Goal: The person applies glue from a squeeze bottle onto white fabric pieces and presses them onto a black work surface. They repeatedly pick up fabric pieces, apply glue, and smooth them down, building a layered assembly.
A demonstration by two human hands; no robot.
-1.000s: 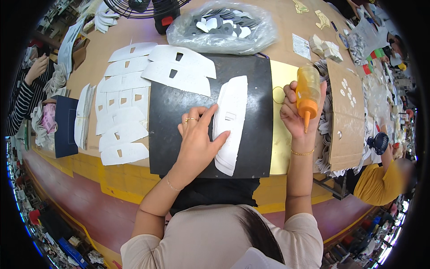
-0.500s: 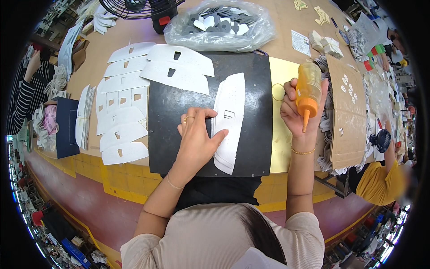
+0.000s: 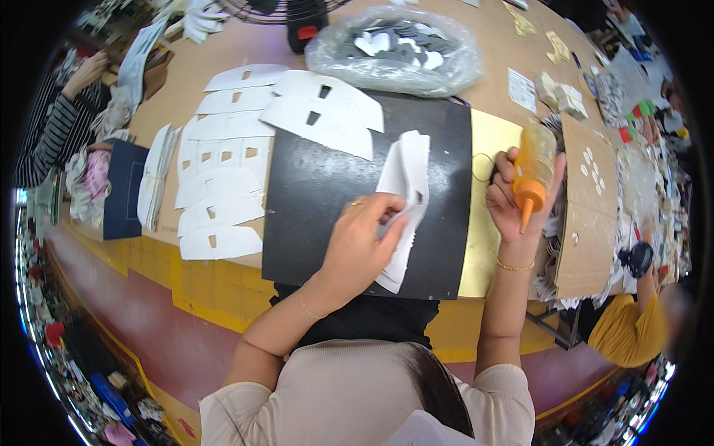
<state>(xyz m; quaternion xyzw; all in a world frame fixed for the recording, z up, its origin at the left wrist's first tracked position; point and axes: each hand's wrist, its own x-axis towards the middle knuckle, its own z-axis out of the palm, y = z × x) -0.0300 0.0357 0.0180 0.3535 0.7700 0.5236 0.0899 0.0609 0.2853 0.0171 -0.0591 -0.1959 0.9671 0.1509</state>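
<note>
My left hand (image 3: 360, 242) pinches the left edge of a white curved cut-out piece (image 3: 407, 195) and lifts it off the black mat (image 3: 320, 193), so the piece folds up on its side. My right hand (image 3: 515, 207) holds an orange squeeze bottle (image 3: 532, 172) with its nozzle pointing down, to the right of the mat over a yellow sheet (image 3: 485, 223). Two larger white cut-outs (image 3: 327, 111) lie across the mat's upper left corner.
Rows of white cut-outs (image 3: 217, 171) cover the brown table left of the mat. A clear bag of pieces (image 3: 398, 48) sits behind it beside a fan base (image 3: 305, 22). Cardboard sheets (image 3: 587, 208) lie to the right. Other people sit at far left (image 3: 52, 126) and lower right (image 3: 632, 327).
My left hand was pressing flat on the white piece; now it grips the edge and peels the piece up. The bottle hand stays in place.
</note>
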